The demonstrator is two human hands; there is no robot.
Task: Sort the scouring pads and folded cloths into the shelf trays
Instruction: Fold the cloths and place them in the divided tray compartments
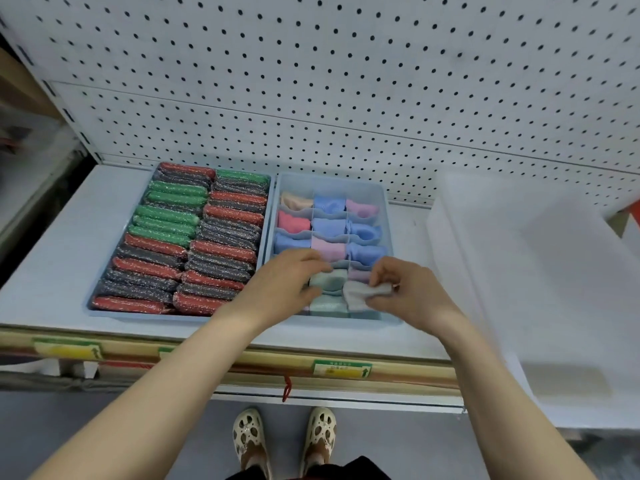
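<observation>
Your right hand (403, 289) pinches a small white cloth (360, 295) over the near right corner of the divided tray (386, 216), centre of frame. Your left hand (287, 282) sits at the near left of that tray, fingers curled down into the cells beside a pale green cloth (327, 279); can't tell if it grips anything or just presses the neighbours aside. Hands close together, not touching.

Divided tray: far rows already filled with folded cloths (329, 225), peach, pink, blue, lilac, one per cell. Near row partly hidden by your hands. Left of it, touching side by side, the pad tray (93, 308) is packed with scouring pads (194, 237) in two columns, red, green and grey, looks full.

Step in hand, as I read it: seating the white cloth into a near-right cell. Task looks close to done.

Next move calls for: keep the fold tight in your pinch, lower it straight between the dividers, hold the neighbouring cloths back with your left so they don't ride up. Soft cloth will spring open if released too early.

Both trays sit on the white shelf (52, 271), pegboard (311, 81) behind.
</observation>
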